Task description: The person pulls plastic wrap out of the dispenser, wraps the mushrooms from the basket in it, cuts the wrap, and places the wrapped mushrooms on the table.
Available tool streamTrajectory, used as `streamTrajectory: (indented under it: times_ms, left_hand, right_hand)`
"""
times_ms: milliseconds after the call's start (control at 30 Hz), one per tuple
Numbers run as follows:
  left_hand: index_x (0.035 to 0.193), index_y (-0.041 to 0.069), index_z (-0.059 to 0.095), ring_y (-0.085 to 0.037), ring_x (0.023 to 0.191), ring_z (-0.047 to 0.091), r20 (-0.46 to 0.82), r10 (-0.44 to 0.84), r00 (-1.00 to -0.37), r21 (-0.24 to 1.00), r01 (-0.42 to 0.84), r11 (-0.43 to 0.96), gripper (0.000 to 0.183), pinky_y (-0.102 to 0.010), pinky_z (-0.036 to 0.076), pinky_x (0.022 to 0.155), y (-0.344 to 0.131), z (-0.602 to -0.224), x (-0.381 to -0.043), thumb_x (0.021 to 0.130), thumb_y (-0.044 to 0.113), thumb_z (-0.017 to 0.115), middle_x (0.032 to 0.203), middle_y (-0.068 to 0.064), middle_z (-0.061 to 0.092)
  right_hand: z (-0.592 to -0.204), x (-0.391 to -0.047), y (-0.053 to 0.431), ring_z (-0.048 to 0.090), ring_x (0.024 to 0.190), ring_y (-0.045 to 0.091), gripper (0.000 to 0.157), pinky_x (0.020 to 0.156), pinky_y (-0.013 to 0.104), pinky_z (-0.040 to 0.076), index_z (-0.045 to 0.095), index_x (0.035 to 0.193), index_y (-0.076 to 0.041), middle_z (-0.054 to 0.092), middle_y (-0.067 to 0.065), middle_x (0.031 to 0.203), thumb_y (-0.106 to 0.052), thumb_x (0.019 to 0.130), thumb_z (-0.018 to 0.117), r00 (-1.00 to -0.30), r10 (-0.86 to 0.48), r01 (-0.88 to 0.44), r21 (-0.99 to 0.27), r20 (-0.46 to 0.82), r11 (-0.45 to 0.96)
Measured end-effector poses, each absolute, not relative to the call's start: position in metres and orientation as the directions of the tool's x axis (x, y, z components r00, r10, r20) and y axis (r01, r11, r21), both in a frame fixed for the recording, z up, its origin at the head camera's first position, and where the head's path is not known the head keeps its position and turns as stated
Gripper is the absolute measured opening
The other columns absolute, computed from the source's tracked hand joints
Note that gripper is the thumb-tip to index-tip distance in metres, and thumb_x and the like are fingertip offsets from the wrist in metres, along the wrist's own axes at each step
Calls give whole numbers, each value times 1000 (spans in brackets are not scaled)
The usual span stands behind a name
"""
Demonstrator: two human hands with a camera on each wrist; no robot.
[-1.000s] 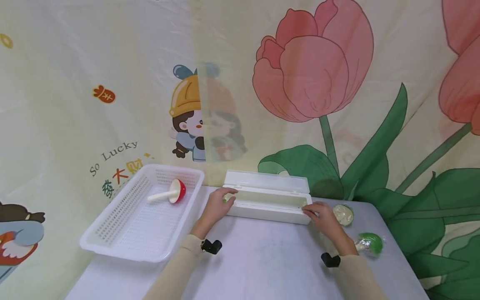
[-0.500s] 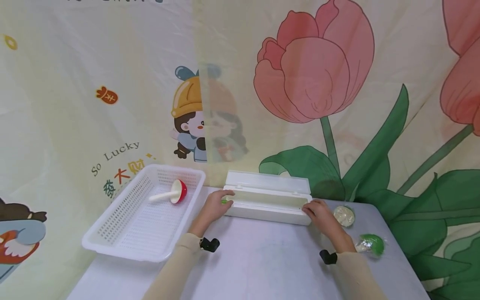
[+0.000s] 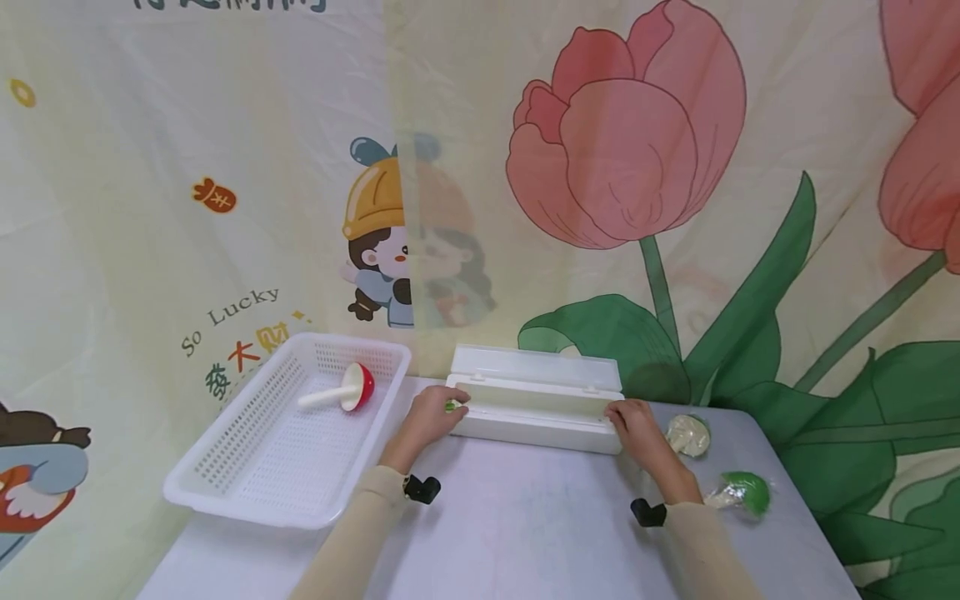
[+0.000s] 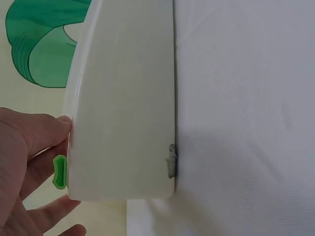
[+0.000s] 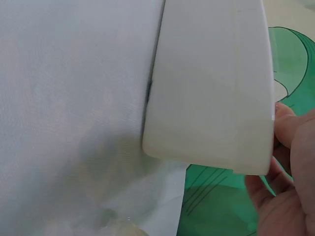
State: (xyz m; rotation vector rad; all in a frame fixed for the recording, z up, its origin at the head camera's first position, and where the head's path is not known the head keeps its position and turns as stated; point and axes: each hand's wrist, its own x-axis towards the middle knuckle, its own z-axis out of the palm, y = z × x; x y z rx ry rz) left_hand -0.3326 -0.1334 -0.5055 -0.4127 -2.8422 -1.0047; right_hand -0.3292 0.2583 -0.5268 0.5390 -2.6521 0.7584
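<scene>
A long white lidded box [image 3: 536, 433] lies along the far side of the table, its translucent lid [image 3: 536, 371] raised toward the wall. Its inside shows pale and hollow. My left hand [image 3: 433, 415] grips the left end, thumb tip on the rim in the left wrist view, fingers partly hidden behind the end. A small green plastic piece [image 4: 59, 172] sticks out at that end, beside the fingers. At the right end my right hand [image 3: 640, 432] holds the rim between thumb and fingers; the right wrist view shows the fingers [image 5: 258, 191] curled behind the corner.
A white perforated basket [image 3: 247, 492] stands at left, holding a mushroom-shaped item with a red cap [image 3: 363, 387] and white stem. Right of the box lie a clear-wrapped whitish item [image 3: 688, 435] and a wrapped green-capped one [image 3: 746, 493]. A printed curtain [image 3: 465, 167] hangs behind the table.
Both hands stay at the ends of the box. The right hand and wrist have shifted slightly, uncovering more of the wrapped whitish item. The head view has tilted a little.
</scene>
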Motion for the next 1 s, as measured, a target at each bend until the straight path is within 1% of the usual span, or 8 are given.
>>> streamTrajectory:
  times_ms: [133,267,333,467,567,700,800,1000]
  left_hand:
    - [111,9,79,-29,114,68,139,222,-965,594,260,761,19,-49,52,98,-131,-504,-334,96,17,72,112,-6,77]
    - [108,10,80,-28,110,69,138,214,-967,575,255,777,16,-49,52,96,-129,-504,-336,96,19,72,107,-5,78]
    - [105,11,81,-26,107,70,149,211,-966,559,258,788,14,-48,53,95,-128,-505,-337,96,19,73,104,-3,78]
    - [95,14,81,-24,94,71,187,205,-961,507,273,817,10,-45,54,85,-129,-507,-339,95,20,74,96,0,78]
    - [92,16,81,-23,90,71,217,196,-956,471,278,837,10,-44,53,79,-128,-508,-340,95,21,74,94,1,78]
    - [93,15,80,-25,90,72,239,177,-955,452,270,850,10,-46,54,78,-125,-507,-340,96,22,73,93,0,78]
    - [93,14,79,-25,89,72,237,167,-957,453,261,852,11,-46,55,79,-123,-505,-340,97,21,71,91,0,78]
    - [94,14,77,-23,87,71,233,145,-962,464,241,852,11,-46,56,79,-121,-503,-341,99,20,69,89,0,76]
  right_hand:
    - [-533,-332,258,60,99,44,6,91,59,48,68,97,6,70,19,90,3,98,63,-856,-224,-439,-426,466,791]
    - [-536,-334,258,60,99,45,5,90,59,49,68,96,5,70,19,90,4,97,63,-845,-195,-436,-431,497,790]
    - [-537,-335,258,60,99,45,6,90,59,49,69,96,5,70,19,91,3,98,64,-846,-186,-433,-440,500,787]
    - [-538,-337,258,61,99,43,6,90,59,49,69,97,5,70,19,92,2,98,64,-848,-189,-437,-450,496,779]
    - [-538,-337,258,61,99,43,6,89,58,49,69,98,5,70,18,92,1,98,64,-846,-193,-443,-453,497,774]
    - [-536,-336,259,61,99,42,6,88,58,49,69,98,4,70,18,91,1,98,63,-848,-186,-439,-461,496,771]
    - [-535,-334,259,61,99,41,8,87,58,50,69,99,4,70,17,92,0,99,63,-853,-179,-430,-467,490,772]
    - [-531,-332,258,62,97,40,9,86,57,51,70,100,4,70,16,90,-1,99,63,-855,-171,-429,-482,490,764]
